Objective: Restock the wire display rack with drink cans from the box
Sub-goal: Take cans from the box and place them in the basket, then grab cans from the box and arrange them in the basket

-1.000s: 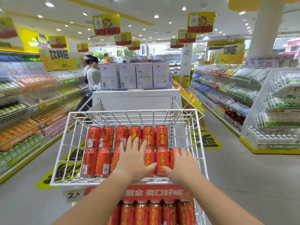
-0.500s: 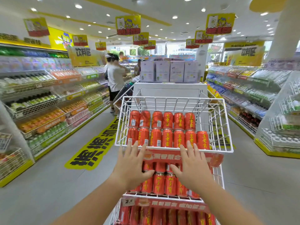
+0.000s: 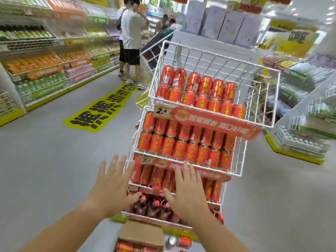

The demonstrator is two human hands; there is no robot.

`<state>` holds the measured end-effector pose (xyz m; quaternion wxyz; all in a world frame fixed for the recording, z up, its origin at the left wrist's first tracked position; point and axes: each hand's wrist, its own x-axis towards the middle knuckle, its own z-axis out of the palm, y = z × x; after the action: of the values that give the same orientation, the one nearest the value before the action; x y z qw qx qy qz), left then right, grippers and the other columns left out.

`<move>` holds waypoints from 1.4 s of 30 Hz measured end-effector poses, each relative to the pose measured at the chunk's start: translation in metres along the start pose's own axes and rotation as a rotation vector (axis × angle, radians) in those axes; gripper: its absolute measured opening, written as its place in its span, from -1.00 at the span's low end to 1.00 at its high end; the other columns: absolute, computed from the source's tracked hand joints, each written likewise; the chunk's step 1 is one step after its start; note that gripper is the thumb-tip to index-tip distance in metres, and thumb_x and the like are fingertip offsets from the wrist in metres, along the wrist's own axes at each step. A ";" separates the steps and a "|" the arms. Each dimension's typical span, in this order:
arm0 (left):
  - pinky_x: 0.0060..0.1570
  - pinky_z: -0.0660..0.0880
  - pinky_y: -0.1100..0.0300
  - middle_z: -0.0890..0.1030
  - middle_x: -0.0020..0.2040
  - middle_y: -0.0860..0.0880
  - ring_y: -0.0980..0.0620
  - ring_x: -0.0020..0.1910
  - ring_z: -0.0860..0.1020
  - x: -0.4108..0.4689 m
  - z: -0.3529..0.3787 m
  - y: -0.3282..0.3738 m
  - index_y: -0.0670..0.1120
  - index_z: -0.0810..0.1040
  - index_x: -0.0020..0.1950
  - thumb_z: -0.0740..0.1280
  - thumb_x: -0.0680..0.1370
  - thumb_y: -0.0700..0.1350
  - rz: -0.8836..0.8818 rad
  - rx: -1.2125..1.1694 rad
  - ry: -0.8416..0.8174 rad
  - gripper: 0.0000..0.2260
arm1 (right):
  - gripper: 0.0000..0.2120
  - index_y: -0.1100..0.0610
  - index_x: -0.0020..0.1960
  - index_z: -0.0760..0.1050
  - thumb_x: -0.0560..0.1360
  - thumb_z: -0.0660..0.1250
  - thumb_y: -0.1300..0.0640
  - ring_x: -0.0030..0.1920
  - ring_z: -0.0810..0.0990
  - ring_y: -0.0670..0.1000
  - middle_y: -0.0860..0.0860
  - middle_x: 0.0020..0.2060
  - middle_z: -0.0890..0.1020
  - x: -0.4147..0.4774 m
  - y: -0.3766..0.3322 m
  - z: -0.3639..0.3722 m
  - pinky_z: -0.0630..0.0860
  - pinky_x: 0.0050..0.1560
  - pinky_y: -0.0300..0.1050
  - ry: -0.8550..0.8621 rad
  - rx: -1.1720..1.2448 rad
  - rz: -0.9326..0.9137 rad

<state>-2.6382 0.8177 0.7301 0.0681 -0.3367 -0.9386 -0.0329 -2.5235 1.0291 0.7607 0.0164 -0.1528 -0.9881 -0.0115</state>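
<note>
The wire rack [image 3: 241,160] fills the middle of the frame, and from where I stand the job looks partly done. The top basket [image 3: 209,57] has two rows of red cans [image 3: 200,91] lying along its front edge, with one odd can at the right end. The back half of that basket is bare wire, so I'd say there is room for a good many more up there. The tier below [image 3: 181,142] looks packed from side to side, and the next one down [image 3: 154,177] seems well filled too, though the hands hide part of it. The lowest level is too dark and blurred to judge. At the bottom centre of the frame the cardboard box [image 3: 141,233] sits on the floor just in front of the rack, its flap up and red cans [image 3: 125,247] showing inside, so there is stock left to move. Both hands are empty. The left hand [image 3: 112,186] has its fingers spread wide by the lower tier's left front corner, and the right hand [image 3: 189,195] is just as open, in front of that tier's cans. Whether either touches the wire I cannot tell. My guess is the next reach goes down to the box.
</note>
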 end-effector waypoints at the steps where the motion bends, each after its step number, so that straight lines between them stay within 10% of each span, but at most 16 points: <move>1: 0.24 0.41 -0.44 0.52 0.39 -0.31 -0.38 0.37 0.47 -0.009 0.011 0.000 -0.17 0.54 0.42 0.20 0.37 0.43 -0.014 -0.008 -0.041 -0.14 | -0.19 0.12 0.61 0.15 0.52 0.05 -0.35 0.58 0.12 0.25 0.19 0.60 0.14 -0.003 -0.002 0.016 0.17 0.52 0.27 -0.009 -0.005 -0.010; 8: 0.35 0.32 -0.41 0.43 0.48 -0.27 -0.33 0.46 0.39 -0.075 0.147 -0.001 -0.13 0.39 0.55 0.27 0.37 0.44 -0.097 0.008 -0.199 -0.08 | -0.18 0.21 0.51 0.36 0.45 0.07 -0.32 0.46 0.36 0.33 0.27 0.49 0.35 -0.021 -0.019 0.166 0.41 0.37 0.30 -0.178 -0.036 -0.141; 19: 0.45 0.24 -0.36 0.32 0.56 -0.28 -0.31 0.55 0.27 -0.211 0.400 0.006 -0.15 0.27 0.60 0.00 0.43 0.47 -0.223 0.010 -0.475 -0.06 | -0.19 0.11 0.64 -0.12 0.58 0.00 -0.34 0.62 -0.10 0.19 0.16 0.63 -0.06 -0.086 -0.025 0.430 -0.03 0.59 0.13 -0.526 -0.035 -0.248; 30: 0.54 0.13 -0.22 0.12 0.64 -0.23 -0.25 0.61 0.13 -0.334 0.601 0.037 -0.11 0.07 0.66 -0.17 0.42 0.47 -0.161 -0.034 -0.836 -0.03 | -0.15 0.06 0.63 -0.24 0.57 0.00 -0.38 0.62 -0.13 0.16 0.11 0.63 -0.12 -0.190 -0.030 0.660 0.00 0.60 0.11 -0.816 0.046 -0.253; 34: 0.54 0.23 -0.08 0.01 0.66 -0.17 -0.17 0.61 0.10 -0.348 0.658 0.035 -0.06 -0.10 0.67 0.07 0.56 0.40 -0.131 -0.114 -0.924 -0.15 | -0.15 0.00 0.63 -0.24 0.55 0.03 -0.39 0.62 -0.10 0.13 0.05 0.64 -0.10 -0.215 -0.033 0.719 0.03 0.60 0.14 -0.881 0.105 -0.207; 42: 0.33 0.44 -0.10 0.31 0.46 -0.14 -0.20 0.38 0.45 -0.335 0.741 0.045 -0.03 0.11 0.60 0.28 0.57 0.32 -0.753 -0.482 -0.940 -0.25 | -0.21 -0.02 0.60 0.00 0.53 0.21 -0.33 0.52 0.23 0.03 -0.03 0.52 0.24 -0.240 -0.043 0.806 0.28 0.50 0.03 -0.938 0.287 -0.149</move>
<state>-2.4315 0.7222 -0.0519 -0.4437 0.0312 -0.8884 -0.1135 -2.3306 0.9382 -0.0544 -0.4098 -0.0668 -0.8889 0.1937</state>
